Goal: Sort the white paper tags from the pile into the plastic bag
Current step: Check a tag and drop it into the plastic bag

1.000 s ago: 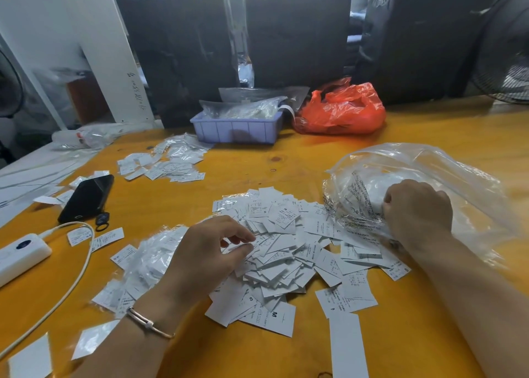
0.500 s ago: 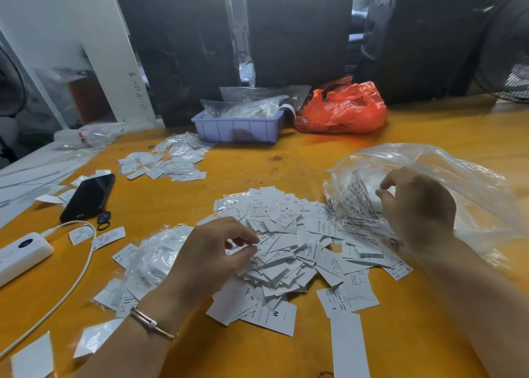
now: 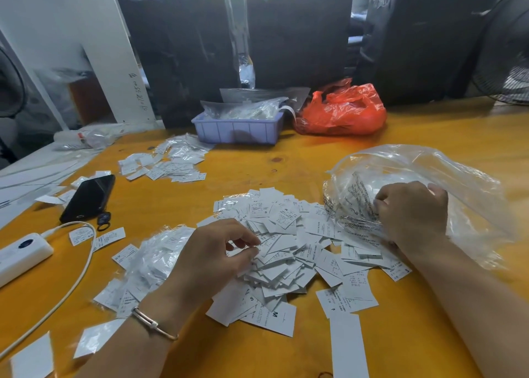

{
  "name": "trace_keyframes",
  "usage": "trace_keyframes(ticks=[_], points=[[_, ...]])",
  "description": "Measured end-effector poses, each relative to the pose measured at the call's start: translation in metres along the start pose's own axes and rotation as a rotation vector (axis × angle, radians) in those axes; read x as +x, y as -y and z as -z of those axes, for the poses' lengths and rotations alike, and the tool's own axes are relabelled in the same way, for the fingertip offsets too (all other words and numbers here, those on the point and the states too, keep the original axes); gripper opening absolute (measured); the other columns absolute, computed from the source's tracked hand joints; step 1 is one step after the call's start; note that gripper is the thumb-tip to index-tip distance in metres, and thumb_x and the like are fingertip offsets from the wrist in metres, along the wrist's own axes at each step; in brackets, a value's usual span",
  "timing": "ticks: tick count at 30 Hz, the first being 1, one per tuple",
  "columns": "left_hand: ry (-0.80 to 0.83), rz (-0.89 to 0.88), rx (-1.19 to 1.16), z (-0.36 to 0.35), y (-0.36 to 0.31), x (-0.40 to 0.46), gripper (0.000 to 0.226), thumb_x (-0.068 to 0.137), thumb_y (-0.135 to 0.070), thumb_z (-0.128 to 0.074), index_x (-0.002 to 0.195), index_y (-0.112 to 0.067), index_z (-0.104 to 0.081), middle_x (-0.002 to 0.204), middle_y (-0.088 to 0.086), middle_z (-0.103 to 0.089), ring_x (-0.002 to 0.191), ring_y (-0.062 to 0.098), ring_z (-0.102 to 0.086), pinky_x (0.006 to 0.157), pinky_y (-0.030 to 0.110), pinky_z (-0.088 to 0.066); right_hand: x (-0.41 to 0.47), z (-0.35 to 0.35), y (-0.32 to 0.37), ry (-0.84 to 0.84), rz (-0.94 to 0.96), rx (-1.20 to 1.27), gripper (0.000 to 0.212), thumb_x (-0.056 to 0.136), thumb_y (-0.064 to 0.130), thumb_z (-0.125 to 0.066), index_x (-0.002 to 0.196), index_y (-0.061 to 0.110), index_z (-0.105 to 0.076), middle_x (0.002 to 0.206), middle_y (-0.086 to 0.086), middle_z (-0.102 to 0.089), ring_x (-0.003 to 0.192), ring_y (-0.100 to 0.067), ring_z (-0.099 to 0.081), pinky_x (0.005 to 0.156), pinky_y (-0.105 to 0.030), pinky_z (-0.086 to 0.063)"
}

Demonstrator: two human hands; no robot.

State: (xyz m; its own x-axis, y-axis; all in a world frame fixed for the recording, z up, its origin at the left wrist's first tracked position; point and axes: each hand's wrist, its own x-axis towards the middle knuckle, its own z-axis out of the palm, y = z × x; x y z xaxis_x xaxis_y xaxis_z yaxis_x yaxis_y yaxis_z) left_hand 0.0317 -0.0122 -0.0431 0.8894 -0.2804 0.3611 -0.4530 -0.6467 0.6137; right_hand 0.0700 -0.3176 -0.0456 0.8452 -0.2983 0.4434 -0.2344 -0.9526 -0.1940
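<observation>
While the pile of white paper tags lies mid-table, just left of the clear plastic bag, the left hand pinches tags at its edge and the right hand grips the bag's film. Loose tags could slide off the orange table or miss the slack mouth.

Orange table under tag pile, plastic bag, phone, tray.
</observation>
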Motion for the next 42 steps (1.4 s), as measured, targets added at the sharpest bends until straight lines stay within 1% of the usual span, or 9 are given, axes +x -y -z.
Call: trace_keyframes(ticks=[6, 10, 12, 16, 20, 26, 32, 37, 42], points=[[0.005, 0.003, 0.005, -0.001, -0.001, -0.001, 0.016, 0.079, -0.011, -0.081, 0.087, -0.025, -0.077, 0.083, -0.016, -0.07, 0.086, 0.005, -0.063, 0.069, 0.02, -0.05, -0.002, 0.001, 0.004, -0.098, 0.027, 0.127, 0.009, 0.083, 0.01, -0.068, 0.075, 0.01, -0.073, 0.068, -0.011, -0.066, 0.079, -0.034, -0.059, 0.071, -0.035, -0.03], [0.006, 0.005, -0.001, -0.001, -0.001, -0.001, 0.015, 0.079, -0.011, -0.081, 0.086, -0.023, -0.077, 0.082, -0.017, -0.069, 0.085, 0.005, -0.063, 0.069, 0.022, -0.051, -0.007, 0.01, 0.011, -0.246, 0.062, 0.533, 0.007, 0.086, 0.007, -0.062, 0.079, 0.007, -0.065, 0.072, -0.01, -0.068, 0.067, -0.03, -0.062, 0.063, -0.033, -0.044], [0.0, 0.006, -0.024, -0.001, -0.001, 0.0, 0.012, 0.08, -0.014, -0.08, 0.087, -0.023, -0.077, 0.082, -0.017, -0.069, 0.085, 0.006, -0.064, 0.069, 0.024, -0.051, -0.015, 0.019, 0.022, -0.128, 0.034, 0.951, 0.009, 0.091, 0.006, -0.058, 0.082, 0.009, -0.059, 0.071, -0.008, -0.069, 0.064, -0.024, -0.064, 0.061, -0.036, -0.051], [0.017, 0.093, -0.216, 0.0, -0.007, 0.001, 0.028, 0.081, -0.05, -0.074, 0.103, -0.033, -0.072, 0.098, -0.021, -0.071, 0.094, 0.001, -0.066, 0.073, 0.018, -0.054, -0.038, 0.034, 0.049, 0.493, 0.011, 1.529, 0.004, 0.093, 0.004, -0.052, 0.09, 0.004, -0.055, 0.073, -0.015, -0.071, 0.06, -0.023, -0.063, 0.059, -0.031, -0.05], [0.202, 0.208, -0.508, 0.001, -0.016, 0.002, 0.052, 0.079, -0.055, -0.071, 0.124, -0.03, -0.062, 0.111, -0.01, -0.072, 0.101, 0.007, -0.068, 0.078, 0.024, -0.056, -0.059, 0.033, 0.066, 0.676, 0.263, 1.46, 0.002, 0.087, -0.001, -0.062, 0.088, -0.002, -0.061, 0.071, -0.017, -0.069, 0.061, -0.022, -0.063, 0.057, -0.025, -0.05], [0.262, 0.209, -0.608, -0.004, -0.021, -0.001, 0.005, 0.082, -0.006, -0.074, 0.085, -0.002, -0.073, 0.07, 0.007, -0.07, 0.067, 0.015, -0.065, 0.065, 0.022, -0.053, -0.065, 0.037, 0.071, 0.646, 0.3, 1.391, 0.021, 0.077, 0.003, -0.074, 0.096, -0.001, -0.065, 0.071, -0.017, -0.069, 0.062, -0.022, -0.063, 0.062, -0.027, -0.053], [0.24, 0.221, -0.573, -0.001, -0.021, 0.0, 0.022, 0.075, -0.027, -0.078, 0.069, -0.007, -0.07, 0.061, 0.008, -0.067, 0.058, 0.016, -0.063, 0.059, 0.023, -0.051, -0.063, 0.035, 0.067, 0.589, 0.267, 1.38, 0.028, 0.073, 0.001, -0.078, 0.098, 0.007, -0.067, 0.075, -0.01, -0.072, 0.067, -0.022, -0.066, 0.068, -0.028, -0.055], [0.242, 0.171, -0.585, -0.003, -0.022, -0.001, 0.019, 0.079, -0.026, -0.072, 0.08, -0.007, -0.075, 0.071, 0.008, -0.073, 0.064, 0.013, -0.068, 0.061, 0.017, -0.05, -0.067, 0.034, 0.072, 0.504, 0.294, 1.359, 0.02, 0.076, 0.002, -0.076, 0.093, 0.005, -0.067, 0.068, -0.012, -0.07, 0.059, -0.022, -0.065, 0.06, -0.028, -0.054], [0.205, 0.199, -0.584, -0.001, -0.02, -0.001, 0.018, 0.073, -0.025, -0.079, 0.072, -0.009, -0.071, 0.065, 0.007, -0.07, 0.061, 0.013, -0.065, 0.06, 0.019, -0.051, -0.067, 0.034, 0.071, 0.497, 0.317, 1.344, 0.021, 0.078, -0.002, -0.074, 0.095, 0.009, -0.068, 0.078, -0.008, -0.073, 0.073, -0.022, -0.07, 0.075, -0.035, -0.058]])
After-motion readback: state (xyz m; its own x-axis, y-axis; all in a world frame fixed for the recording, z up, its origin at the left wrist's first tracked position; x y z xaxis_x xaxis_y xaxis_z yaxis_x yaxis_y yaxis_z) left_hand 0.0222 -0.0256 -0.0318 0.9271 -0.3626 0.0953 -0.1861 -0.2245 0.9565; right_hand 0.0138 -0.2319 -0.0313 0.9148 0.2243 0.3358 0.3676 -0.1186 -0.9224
